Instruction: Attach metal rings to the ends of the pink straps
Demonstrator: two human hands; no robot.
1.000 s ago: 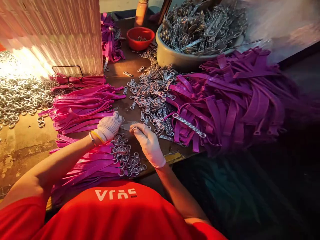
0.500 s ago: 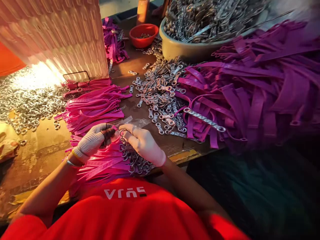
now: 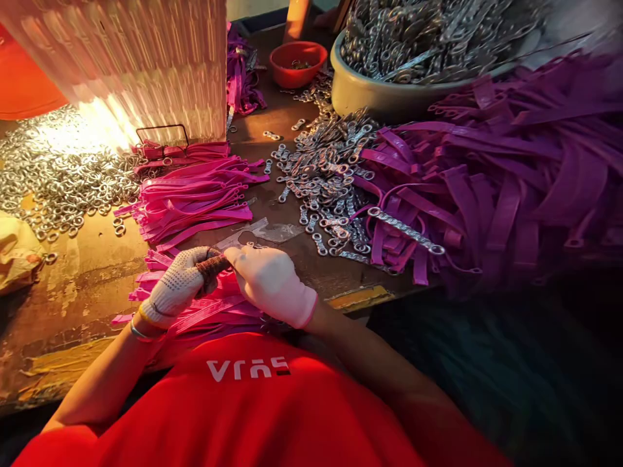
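Observation:
My left hand, in a dotted knit glove with brown-wrapped fingertips, is closed in a pinch on the end of a pink strap that is mostly covered by the fingers. Against its fingertips presses my right hand, in a white glove, also closed; what it pinches is hidden. Small metal pieces show just above the right knuckles. Under both hands lie bright pink straps spread in a pile. A second stack of pink straps rests just beyond them. A scrap of clear plastic lies beyond the right hand.
Loose metal rings heap under a bright light by a ribbed translucent panel. Short metal links pile mid-table, near a red bowl and a large basin of metal parts. Purple straps mound at right.
My right hand has turned and closed in against the left fingertips, covering the ring and strap end seen there before. The whole view has shifted slightly.

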